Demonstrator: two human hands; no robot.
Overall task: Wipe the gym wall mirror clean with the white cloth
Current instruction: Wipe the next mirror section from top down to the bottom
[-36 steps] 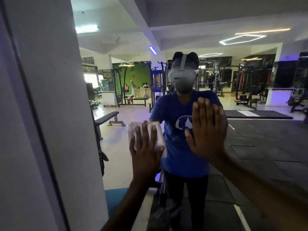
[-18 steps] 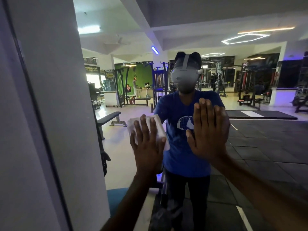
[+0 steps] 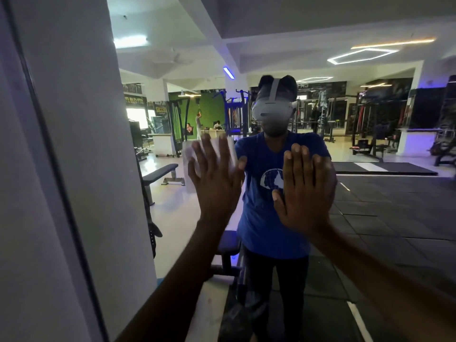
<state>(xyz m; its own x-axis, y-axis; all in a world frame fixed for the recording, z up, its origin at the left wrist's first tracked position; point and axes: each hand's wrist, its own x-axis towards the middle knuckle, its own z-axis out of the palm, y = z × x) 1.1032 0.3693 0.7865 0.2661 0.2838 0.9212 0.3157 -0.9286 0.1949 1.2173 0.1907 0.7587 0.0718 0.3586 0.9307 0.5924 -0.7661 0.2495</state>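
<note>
The wall mirror (image 3: 385, 218) fills most of the view and reflects the gym and a person in a blue shirt. My left hand (image 3: 217, 183) presses the white cloth (image 3: 191, 156) flat against the glass with straight, spread fingers; the cloth shows above and left of the hand and is blurred. My right hand (image 3: 304, 191) lies flat on the mirror to the right, fingers straight and together, nothing under it.
The mirror's dark left frame edge (image 3: 56, 169) runs down beside a white wall (image 3: 14, 218). Reflected in the glass are a white pillar (image 3: 86, 144), a weight bench (image 3: 160, 172), exercise machines and black floor mats.
My left hand has slid the cloth upward on the glass. My right hand has stayed flat in about the same spot.
</note>
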